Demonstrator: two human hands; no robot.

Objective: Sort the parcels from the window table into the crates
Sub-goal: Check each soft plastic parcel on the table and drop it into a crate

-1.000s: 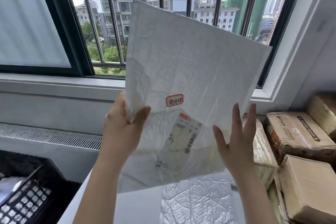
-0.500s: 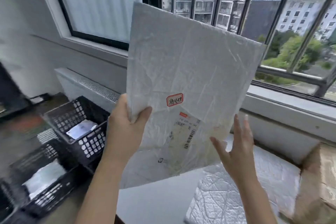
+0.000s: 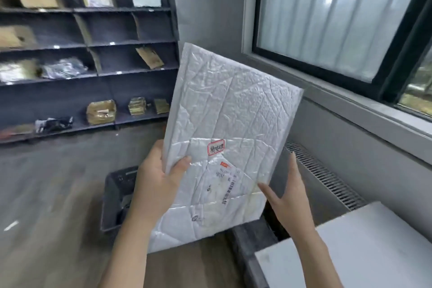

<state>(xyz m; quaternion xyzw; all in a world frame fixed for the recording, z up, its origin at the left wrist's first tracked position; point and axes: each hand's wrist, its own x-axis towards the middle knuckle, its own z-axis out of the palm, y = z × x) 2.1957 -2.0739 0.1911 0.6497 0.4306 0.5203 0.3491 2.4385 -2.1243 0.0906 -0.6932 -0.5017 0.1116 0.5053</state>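
Dark shelving lines the far wall. Left hand pinches the white parcel, held upright above a blurry, probably black crate; right hand open, fingers straight beside its edge.

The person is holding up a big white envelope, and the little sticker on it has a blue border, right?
Not quite. The sticker has a red border, not blue; the head view shows it. The rest is right: the left hand grips the big white envelope at its edge and holds it up, with the right hand at its other side.
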